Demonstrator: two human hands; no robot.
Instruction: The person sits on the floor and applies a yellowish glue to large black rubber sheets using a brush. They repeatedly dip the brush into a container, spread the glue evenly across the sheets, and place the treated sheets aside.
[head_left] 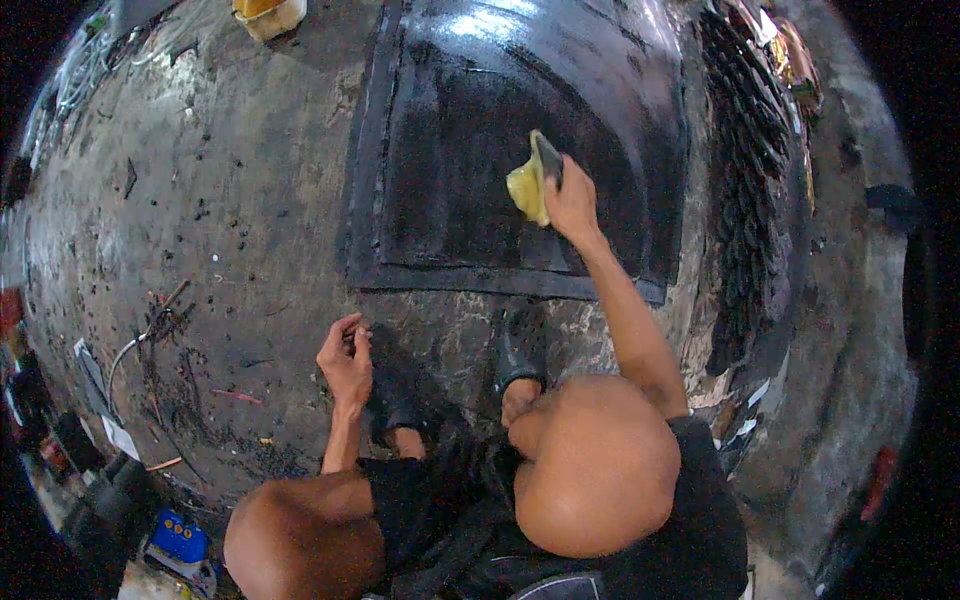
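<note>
A large black sheet (460, 185) lay on the concrete floor (250, 150), its surface glossy toward the far end. A slightly wider dark layer (366, 210) showed from under it as a margin along its left and near sides. Over the near half of the black sheet, right of its middle, the person's right hand (573, 205) was wrapped round a dark, flat tool (549, 160). A thick lump of yellow paste (525, 190) clung to the tool's left face. Whether the tool touched the black sheet could not be told.

The left hand (345, 362) hung above the floor, just short of the black sheet's near left corner, with its fingers loosely bent and the thumb apart from them.

The person was squatting at the near edge of the black sheet, bare knees apart. The right dark shoe (519, 350) stood just short of that edge, and the left dark shoe (397, 400) a little farther back.

Left of the black sheet's far end stood a pale tub (285, 22) with orange-yellow contents. A long heap of black strips (745, 200) ran along the right side of the black sheet. Well to its left, on the near side, a pale bent wire (122, 358) lay among dark scraps, and a blue device (180, 538) with orange knobs sat farther toward the person.
</note>
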